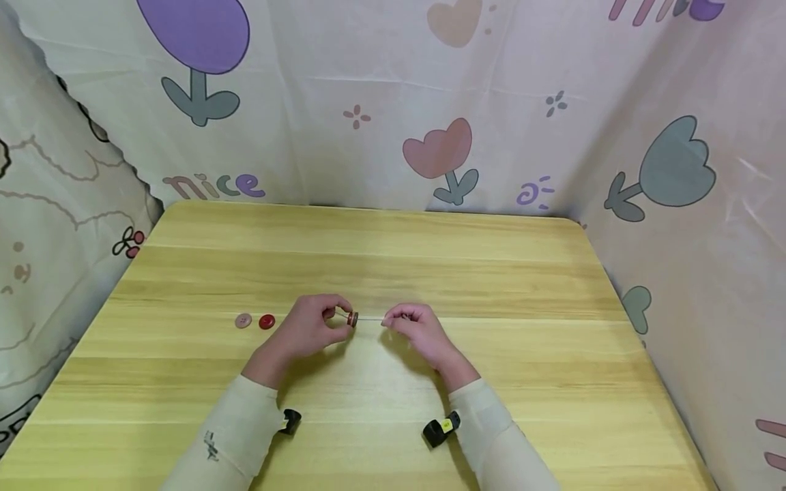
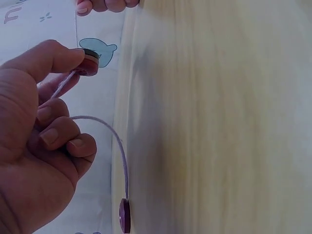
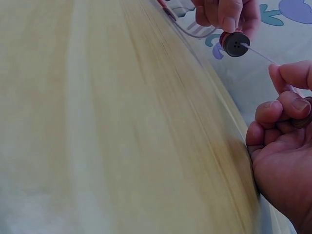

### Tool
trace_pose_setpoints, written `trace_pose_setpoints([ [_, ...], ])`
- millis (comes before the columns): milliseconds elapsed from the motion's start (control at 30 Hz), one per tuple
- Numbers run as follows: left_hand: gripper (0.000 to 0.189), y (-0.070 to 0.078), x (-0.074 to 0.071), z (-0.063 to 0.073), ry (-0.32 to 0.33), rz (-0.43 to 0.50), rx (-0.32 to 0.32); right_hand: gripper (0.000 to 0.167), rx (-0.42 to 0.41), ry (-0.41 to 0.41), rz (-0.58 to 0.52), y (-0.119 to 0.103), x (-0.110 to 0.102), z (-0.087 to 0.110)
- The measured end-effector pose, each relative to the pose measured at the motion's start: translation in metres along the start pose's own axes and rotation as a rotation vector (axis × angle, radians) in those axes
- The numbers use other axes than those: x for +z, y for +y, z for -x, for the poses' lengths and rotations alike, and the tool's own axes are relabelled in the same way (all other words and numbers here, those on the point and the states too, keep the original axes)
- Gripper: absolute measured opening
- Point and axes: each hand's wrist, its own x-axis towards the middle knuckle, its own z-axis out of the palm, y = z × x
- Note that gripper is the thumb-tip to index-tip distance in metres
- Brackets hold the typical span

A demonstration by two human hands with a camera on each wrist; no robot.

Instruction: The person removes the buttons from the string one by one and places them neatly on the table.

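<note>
Over the middle of the table my left hand [image 1: 310,326] pinches a small stack of buttons [image 1: 353,319] between thumb and finger. Dark and red buttons [image 2: 88,67] make up the stack, and a pale string [image 2: 60,87] runs through it. From under the left hand the string curves down to a dark red button [image 2: 125,215]. My right hand [image 1: 424,331] pinches the string on the other side of the stack, and the stretch between the hands is taut. A brownish round piece [image 3: 303,116], partly hidden, sits within the right hand's curled fingers.
A pinkish button [image 1: 243,320] and a red button [image 1: 267,321] are on the wooden table [image 1: 381,252] left of the left hand. Patterned cloth [image 1: 319,68] hangs behind the table and along both sides. A small black camera [image 1: 441,430] is strapped to the right wrist.
</note>
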Motion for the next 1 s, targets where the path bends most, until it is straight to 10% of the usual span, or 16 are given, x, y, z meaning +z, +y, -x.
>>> trace_pose_setpoints([
  [1000,0.018,-0.010,-0.021,0.009,0.047,-0.002,-0.030,0.012,0.015,-0.014,0.001,-0.002,-0.002,-0.001],
])
